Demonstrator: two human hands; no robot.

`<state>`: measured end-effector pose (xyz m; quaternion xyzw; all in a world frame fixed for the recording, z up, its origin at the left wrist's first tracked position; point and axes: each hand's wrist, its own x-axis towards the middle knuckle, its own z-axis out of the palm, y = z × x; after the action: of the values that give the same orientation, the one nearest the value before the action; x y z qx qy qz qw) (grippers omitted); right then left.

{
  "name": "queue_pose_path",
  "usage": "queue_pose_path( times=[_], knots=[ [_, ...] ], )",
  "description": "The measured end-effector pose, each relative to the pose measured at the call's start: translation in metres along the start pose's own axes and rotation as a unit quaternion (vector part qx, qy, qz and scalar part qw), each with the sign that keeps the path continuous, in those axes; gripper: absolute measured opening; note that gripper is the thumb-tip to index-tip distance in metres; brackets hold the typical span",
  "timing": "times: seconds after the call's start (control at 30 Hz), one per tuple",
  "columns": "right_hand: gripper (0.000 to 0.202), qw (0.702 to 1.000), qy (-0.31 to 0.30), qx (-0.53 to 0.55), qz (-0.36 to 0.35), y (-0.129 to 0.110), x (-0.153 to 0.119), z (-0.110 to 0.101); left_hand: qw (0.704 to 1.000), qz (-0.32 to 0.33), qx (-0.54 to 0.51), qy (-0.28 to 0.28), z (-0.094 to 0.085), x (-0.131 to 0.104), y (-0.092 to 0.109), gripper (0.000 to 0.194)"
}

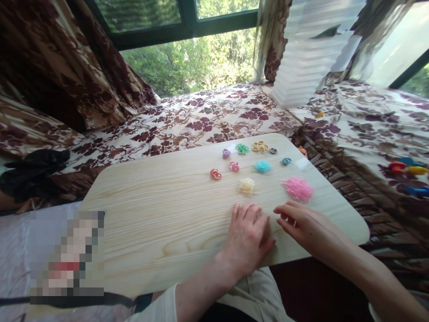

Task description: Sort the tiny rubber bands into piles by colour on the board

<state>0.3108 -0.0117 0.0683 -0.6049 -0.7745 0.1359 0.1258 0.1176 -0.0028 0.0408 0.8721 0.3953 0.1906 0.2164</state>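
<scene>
My left hand [250, 235] rests palm down near the front edge of the wooden board [150, 201], its fingers bent and slightly apart; nothing shows in it. To its right, my right hand [296, 219] hovers over or touches the board with curled fingers; whether its fingertips hold anything is too small to tell. Just beyond it lies a pile of pink bands [298, 189]. A cream pile [247, 187] lies ahead of my left hand. Farther back are a turquoise pile [262, 167], red rings [216, 174], pink rings [233, 167] and green rings [241, 149].
Purple [226, 154], yellow [260, 146], dark [273, 151] and teal rings [286, 161] sit toward the board's back. A white pleated column [308, 53] stands behind it. Colourful objects [407, 170] lie on floral cloth at right; a black bag [36, 167] is at left.
</scene>
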Motion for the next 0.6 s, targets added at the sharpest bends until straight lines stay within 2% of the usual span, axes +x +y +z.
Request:
queue_pose_path(
  times=[0.07, 0.1, 0.27, 0.4, 0.47, 0.6],
  knots=[
    [0.02, 1.0, -0.004, 0.002, -0.003, -0.005, -0.001, 0.002, 0.999, 0.023, 0.029, 0.018, 0.0, 0.001, -0.002, 0.016],
    [0.021, 1.0, -0.007, 0.001, -0.003, -0.007, -0.001, 0.003, 0.998, 0.033, 0.04, 0.025, -0.001, 0.001, -0.004, 0.012],
    [0.021, 1.0, -0.026, 0.006, -0.006, -0.013, 0.0, 0.006, 0.995, 0.051, 0.062, 0.051, -0.009, -0.007, -0.02, 0.024],
    [0.021, 0.999, -0.026, 0.021, -0.021, -0.018, 0.003, 0.01, 0.994, 0.059, 0.06, 0.075, -0.015, -0.015, -0.03, 0.022],
    [0.022, 0.999, -0.031, 0.027, -0.027, -0.023, 0.007, 0.012, 0.993, 0.065, 0.044, 0.089, -0.02, -0.017, -0.033, 0.019],
    [0.023, 0.998, -0.052, 0.009, -0.031, -0.034, 0.021, 0.014, 0.992, 0.05, -0.01, 0.118, -0.034, -0.02, -0.038, 0.027]
  ],
)
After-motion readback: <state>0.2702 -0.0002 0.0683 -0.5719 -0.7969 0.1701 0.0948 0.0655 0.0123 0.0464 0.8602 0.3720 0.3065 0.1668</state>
